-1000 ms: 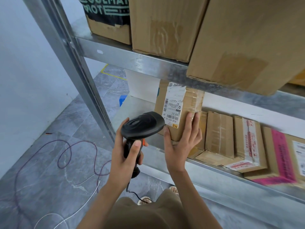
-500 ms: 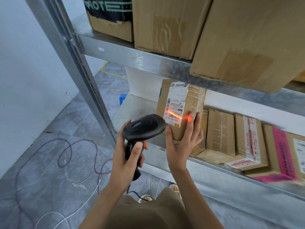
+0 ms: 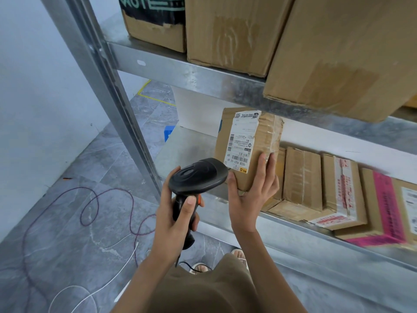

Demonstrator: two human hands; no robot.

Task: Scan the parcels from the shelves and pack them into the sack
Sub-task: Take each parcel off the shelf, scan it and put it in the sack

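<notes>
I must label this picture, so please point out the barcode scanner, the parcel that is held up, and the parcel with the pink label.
barcode scanner (image 3: 198, 176), head view, top of its black head.
held parcel (image 3: 266, 141), head view, bare taped cardboard beside its white label.
pink-label parcel (image 3: 385, 206), head view, on the pink label.

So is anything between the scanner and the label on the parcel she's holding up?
Nothing visible. The left hand grips the scanner, its head close to the label with no object between them. The right hand holds the parcel from below and the right edge, fingers off the barcode.
</notes>
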